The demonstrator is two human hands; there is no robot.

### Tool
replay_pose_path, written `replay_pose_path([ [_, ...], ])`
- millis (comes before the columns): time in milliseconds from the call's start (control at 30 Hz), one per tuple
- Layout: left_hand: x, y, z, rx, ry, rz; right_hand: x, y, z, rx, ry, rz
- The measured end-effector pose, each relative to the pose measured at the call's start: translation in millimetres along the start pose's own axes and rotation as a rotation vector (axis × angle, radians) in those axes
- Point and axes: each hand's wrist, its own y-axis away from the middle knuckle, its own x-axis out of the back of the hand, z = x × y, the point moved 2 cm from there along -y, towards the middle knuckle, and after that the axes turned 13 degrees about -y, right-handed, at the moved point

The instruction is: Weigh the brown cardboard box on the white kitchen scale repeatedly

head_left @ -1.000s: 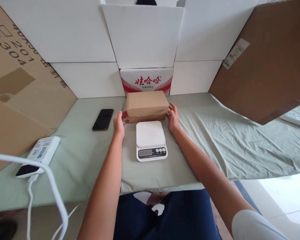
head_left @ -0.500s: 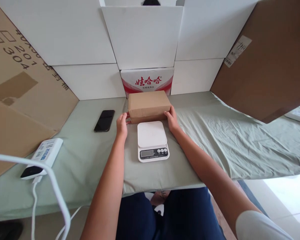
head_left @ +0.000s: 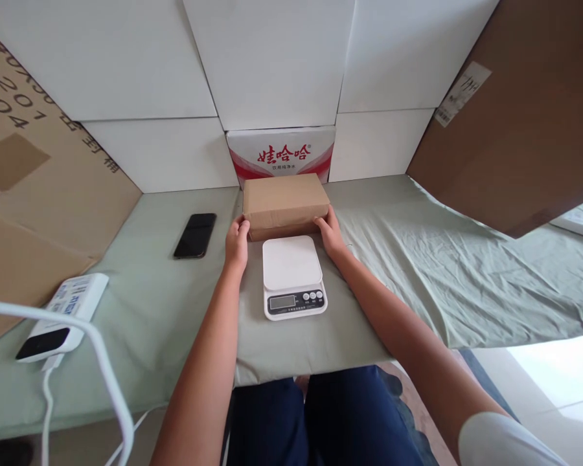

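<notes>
I see my left hand and right hand clasping the brown box ends, just beyond the white scale.

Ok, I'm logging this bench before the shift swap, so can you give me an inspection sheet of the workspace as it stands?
Surface: table under a pale green cloth, wrinkled on the right.
Job's things: brown cardboard box on the cloth, just behind the white digital scale; the scale's platform is bare.
Clutter: black phone lying flat on the left; white power bank near the left edge.
Hands: left hand and right hand press the box's two ends, fingers closed on it.
Cables: white cable plugged into the power bank, looping off the front edge.
Surroundings: white panels behind, a red-and-white printed carton, brown cardboard sheets on both sides.
</notes>
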Motion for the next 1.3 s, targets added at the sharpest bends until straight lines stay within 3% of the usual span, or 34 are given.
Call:
replay_pose_path([
  [267,-0.2,5.8,4.0,-0.046,0.005,-0.044,-2.3,3.1,-3.1,0.027,-0.009,-0.019],
  [433,2.2,17.3,20.4,-0.169,-0.103,-0.048,-2.7,11.7,-9.6,0.138,-0.024,-0.025],
  [667,14.3,78.7,55.6,-0.267,-0.063,-0.14,15.0,62.9,-32.5,0.188,-0.012,0.031],
  [800,28.8,124.0,50.6,-0.284,-0.064,-0.185,25.7,107.0,-43.9,0.09,-0.017,0.011],
  [900,38.2,144.8,42.1,-0.245,-0.056,-0.178,26.4,124.1,-49.6,0.071,0.016,-0.024],
  [1100,45.8,154.0,37.1,-0.131,-0.054,-0.109,21.1,127.1,-55.0,0.124,0.074,-0.071],
  [1300,47.9,155.9,34.4,-0.101,-0.068,-0.068,21.3,131.1,-57.7,0.155,0.077,-0.089],
])
